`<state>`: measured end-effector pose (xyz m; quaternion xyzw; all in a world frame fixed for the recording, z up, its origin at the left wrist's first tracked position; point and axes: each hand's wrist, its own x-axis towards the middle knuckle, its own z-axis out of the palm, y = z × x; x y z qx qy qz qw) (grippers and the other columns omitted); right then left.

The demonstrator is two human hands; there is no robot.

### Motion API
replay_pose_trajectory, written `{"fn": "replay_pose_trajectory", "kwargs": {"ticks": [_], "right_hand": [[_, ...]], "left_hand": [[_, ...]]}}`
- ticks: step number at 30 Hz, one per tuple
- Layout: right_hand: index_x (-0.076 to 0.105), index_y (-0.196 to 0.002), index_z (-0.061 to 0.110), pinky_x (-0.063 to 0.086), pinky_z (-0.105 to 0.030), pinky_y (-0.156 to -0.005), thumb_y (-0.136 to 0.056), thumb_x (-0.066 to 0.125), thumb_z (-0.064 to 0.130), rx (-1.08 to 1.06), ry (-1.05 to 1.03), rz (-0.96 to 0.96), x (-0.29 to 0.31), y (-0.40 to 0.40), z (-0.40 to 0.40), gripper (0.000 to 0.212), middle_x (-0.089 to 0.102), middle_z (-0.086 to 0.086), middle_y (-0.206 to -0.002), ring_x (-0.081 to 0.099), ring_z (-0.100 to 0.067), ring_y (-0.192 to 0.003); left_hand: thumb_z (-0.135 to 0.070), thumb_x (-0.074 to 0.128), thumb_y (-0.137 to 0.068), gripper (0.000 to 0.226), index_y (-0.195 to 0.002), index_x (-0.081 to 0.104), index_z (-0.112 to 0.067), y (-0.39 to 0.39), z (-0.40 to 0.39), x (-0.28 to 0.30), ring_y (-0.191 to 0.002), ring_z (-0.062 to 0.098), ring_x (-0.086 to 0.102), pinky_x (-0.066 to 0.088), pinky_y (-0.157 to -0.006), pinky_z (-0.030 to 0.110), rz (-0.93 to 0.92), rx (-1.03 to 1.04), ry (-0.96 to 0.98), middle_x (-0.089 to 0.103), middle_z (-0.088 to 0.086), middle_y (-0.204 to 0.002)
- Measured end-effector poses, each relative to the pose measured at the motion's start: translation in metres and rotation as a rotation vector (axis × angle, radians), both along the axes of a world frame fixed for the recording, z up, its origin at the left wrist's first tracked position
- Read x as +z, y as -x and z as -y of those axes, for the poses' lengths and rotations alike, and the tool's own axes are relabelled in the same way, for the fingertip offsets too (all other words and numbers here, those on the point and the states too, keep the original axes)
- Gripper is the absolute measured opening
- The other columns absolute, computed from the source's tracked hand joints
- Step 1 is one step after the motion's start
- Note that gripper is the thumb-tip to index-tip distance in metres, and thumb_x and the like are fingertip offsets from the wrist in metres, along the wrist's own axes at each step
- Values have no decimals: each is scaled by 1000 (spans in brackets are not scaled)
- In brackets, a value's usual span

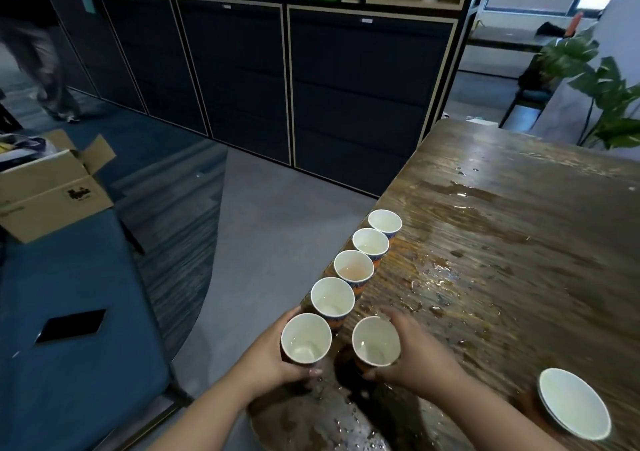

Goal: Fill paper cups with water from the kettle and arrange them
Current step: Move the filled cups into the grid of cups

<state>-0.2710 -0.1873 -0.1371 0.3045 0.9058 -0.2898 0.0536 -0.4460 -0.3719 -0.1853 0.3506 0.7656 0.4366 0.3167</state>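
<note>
I see the wet wooden desk (519, 208) filling my view from 1 to 5 o'clock (puddles all over it). Four paper cups (353, 270) run in a line along its left edge toward 12. My left hand (277, 353) has its fingers wrapped round a nearer cup (305, 338) at 6; my right hand (415, 350) grasps its neighbour cup (375, 341). A lone cup (573, 404) sits at 4 o'clock.

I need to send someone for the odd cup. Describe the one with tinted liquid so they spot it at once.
Start at the wet wooden table and follow the row of paper cups along its left edge. From the far end, it is the third cup, just beyond the cup nearest the hands. Its liquid looks faintly pinkish-orange, while its neighbours' contents look clear.
</note>
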Motion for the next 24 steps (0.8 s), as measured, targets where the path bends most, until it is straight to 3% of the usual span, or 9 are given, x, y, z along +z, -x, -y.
{"fn": "replay_pose_trajectory", "kwargs": {"ticks": [5,7,9,10,14,17,20,22,24], "right_hand": [[25,-142,39,42,-25,-92,-56,82,54,-44,31,-81,-10,-6,0,104,45,18,-139,50,-7,-120],[27,-140,43,44,-24,-88,-56,82,54,-51,52,-99,-11,-8,0,102,48,21,-132,54,-5,-110],[31,-136,43,45,-22,-84,-55,82,54,-52,65,-116,-14,-7,-2,96,52,21,-127,55,-3,-100],[33,-134,43,45,-21,-82,-56,81,55,-52,71,-118,-15,-6,-2,92,54,21,-124,55,-1,-96],[37,-126,43,51,-28,-83,-55,81,54,-64,114,-119,-21,-3,-3,84,58,20,-115,59,-1,-92],[38,-128,41,49,-26,-85,-57,83,49,-64,130,-128,-24,-3,-4,84,57,17,-120,58,-2,-97],[33,-137,38,48,-27,-89,-53,82,53,-64,151,-125,-27,-4,-4,98,52,16,-127,56,-5,-106],[32,-139,35,48,-30,-92,-49,80,57,-81,172,-118,-31,-5,-5,105,51,14,-130,55,-7,-110],[34,-137,32,47,-31,-94,-53,82,52,-95,176,-108,-35,-5,-5,99,53,11,-130,55,-9,-111]], "left_hand": [[-14,91,-59,78,-119,49,-41,5,-3,5,-107,-12,55,40,-88,7,23,-58,4,58,-37,-113],[-10,89,-61,73,-112,55,-51,5,-4,10,-105,-15,55,40,-86,5,10,-87,-2,58,-40,-111],[-9,88,-63,83,-105,50,-69,7,-6,14,-103,-17,54,38,-83,1,-2,-126,-14,57,-42,-108],[-11,89,-63,83,-106,49,-69,7,-7,15,-104,-17,54,38,-83,0,-2,-139,-16,56,-43,-109],[-14,89,-63,78,-123,48,-39,9,-8,13,-108,-15,52,37,-85,-1,37,-154,6,55,-39,-116],[-14,89,-63,82,-124,42,-41,10,-8,12,-108,-20,49,34,-84,-3,41,-166,22,52,-43,-115],[-14,86,-67,82,-123,36,-47,16,-5,14,-108,-24,45,33,-86,-4,76,-223,70,53,-38,-118],[-12,78,-69,77,-123,37,-48,23,-2,15,-114,-17,47,38,-97,5,151,-268,123,51,-27,-127],[-7,59,-65,74,-130,42,-38,26,4,15,-119,-4,50,41,-104,19,366,-177,87,53,-13,-133]]}}
